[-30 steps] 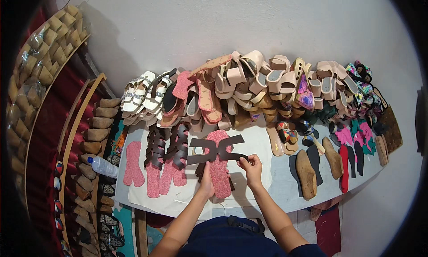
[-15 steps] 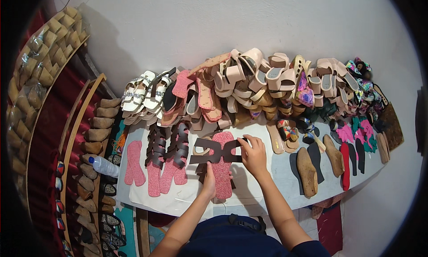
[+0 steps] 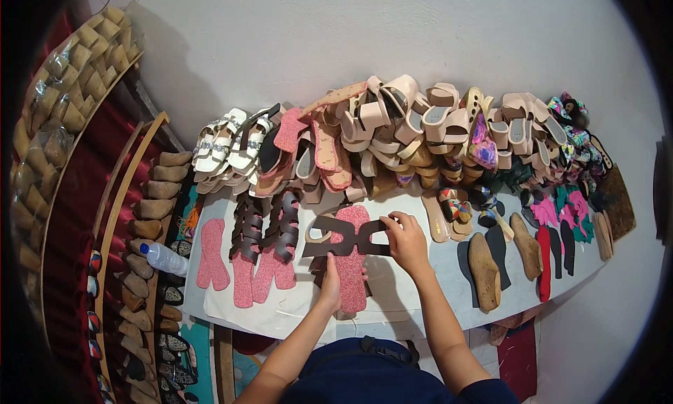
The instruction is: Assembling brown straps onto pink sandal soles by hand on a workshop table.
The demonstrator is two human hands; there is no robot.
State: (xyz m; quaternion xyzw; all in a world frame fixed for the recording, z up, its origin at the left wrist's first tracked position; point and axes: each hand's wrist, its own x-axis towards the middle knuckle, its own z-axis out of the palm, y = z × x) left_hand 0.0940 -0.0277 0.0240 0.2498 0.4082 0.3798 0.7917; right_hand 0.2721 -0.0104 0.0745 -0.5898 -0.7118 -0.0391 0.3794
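My left hand (image 3: 331, 286) is closed round a pink speckled insole (image 3: 352, 292), its thumb at the lower edge of a dark brown strap piece (image 3: 343, 248) lying across it. Fingertips show at the insole's right edge. My right hand (image 3: 409, 244) pinches the strap piece's right end between thumb and fingers. The strap piece is H-shaped, with an open slot on each side. Under its left part lies a beige ring-shaped thing, partly hidden. To the left, pink insoles with dark brown woven straps (image 3: 283, 225) rest on the table, beside more bare pink insoles (image 3: 212, 253).
Finished sandals (image 3: 434, 127) are heaped along the table's back, by the wall. Wooden shoe lasts (image 3: 484, 264) and dark sole pieces (image 3: 496, 253) lie at the right. A rack of lasts (image 3: 154, 209) and a plastic bottle (image 3: 167, 259) stand at the left.
The strap piece has shifted slightly right and its right end has tilted a little. My right hand has moved slightly right with it; my left hand keeps its hold.
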